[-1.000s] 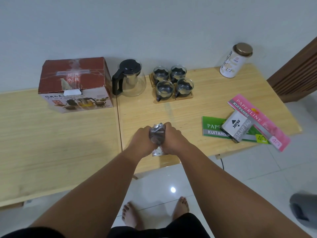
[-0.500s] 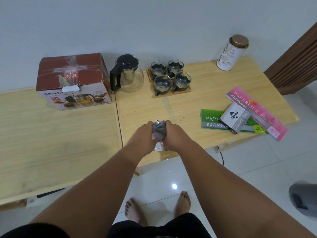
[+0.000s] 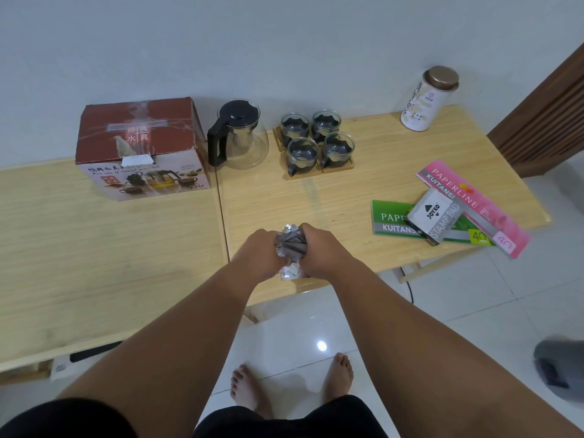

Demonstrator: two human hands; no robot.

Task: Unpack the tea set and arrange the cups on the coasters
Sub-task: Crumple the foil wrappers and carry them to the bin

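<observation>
Four small glass cups with dark holders (image 3: 317,141) are set in a two-by-two block on square wooden coasters (image 3: 337,166) at the back of the light wooden tabletop (image 3: 347,191), just beside one glass teapot with a black lid and handle (image 3: 237,135) and one red cardboard tea-set box (image 3: 140,148). One crumpled wad of silvery-grey wrapping (image 3: 291,244) is clenched between the left hand (image 3: 262,255) and the right hand (image 3: 320,250), all fingers curled tight around it above the tabletop's near edge. One white canister with a bronze lid (image 3: 427,98), two receipt books, and one stamp pad box (image 3: 435,215) are seen to the right.
</observation>
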